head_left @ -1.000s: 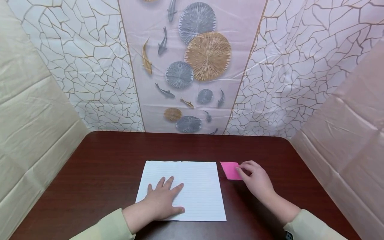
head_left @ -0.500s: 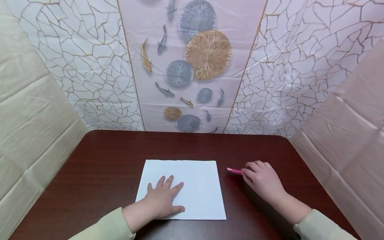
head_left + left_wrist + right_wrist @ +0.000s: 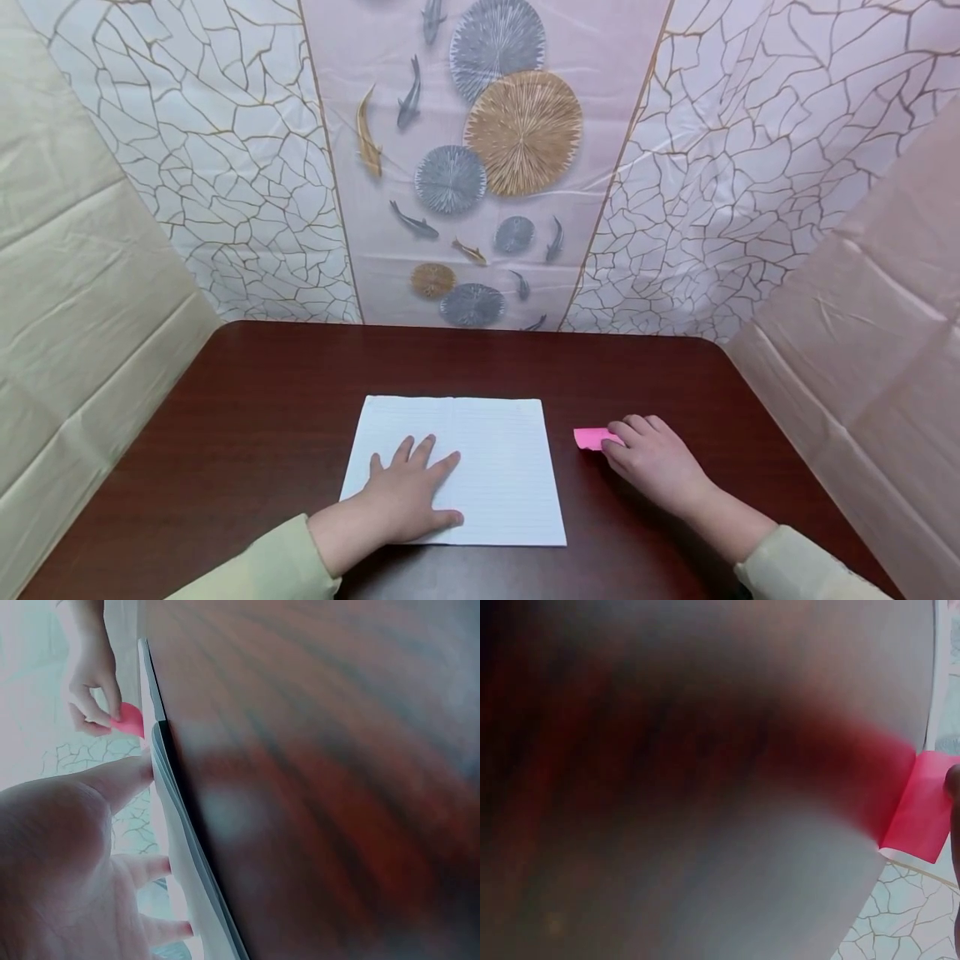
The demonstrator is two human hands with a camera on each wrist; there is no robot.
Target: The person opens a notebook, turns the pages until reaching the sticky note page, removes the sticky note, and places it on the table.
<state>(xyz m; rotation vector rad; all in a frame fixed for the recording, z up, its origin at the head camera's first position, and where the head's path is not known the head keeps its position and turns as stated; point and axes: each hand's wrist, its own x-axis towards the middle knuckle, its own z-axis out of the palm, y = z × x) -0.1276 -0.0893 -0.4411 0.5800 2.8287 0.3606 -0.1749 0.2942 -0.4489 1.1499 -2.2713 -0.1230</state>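
An exercise book [image 3: 495,475] with ruled white pages lies open on the dark table. My left hand [image 3: 405,500] rests on its left part, fingers spread and straight. In the left wrist view, the fingertips of the left hand [image 3: 60,847] touch the page. To the right of the book, my right hand [image 3: 656,462] pinches a pink sticky note [image 3: 592,438] between thumb and fingers. Seen from the right wrist, the sticky note [image 3: 922,810] bends and its lower edge is near or on the table; I cannot tell which.
The reddish-brown table [image 3: 262,375] extends around the book on all sides. A patterned cloth backdrop [image 3: 465,208] stands behind it, and beige cloth walls [image 3: 82,317] close in the left and right sides.
My right hand has moved slightly right with the sticky note. The note turned from broad face to nearly edge-on, then partly back, now curved. My left hand has stayed put.
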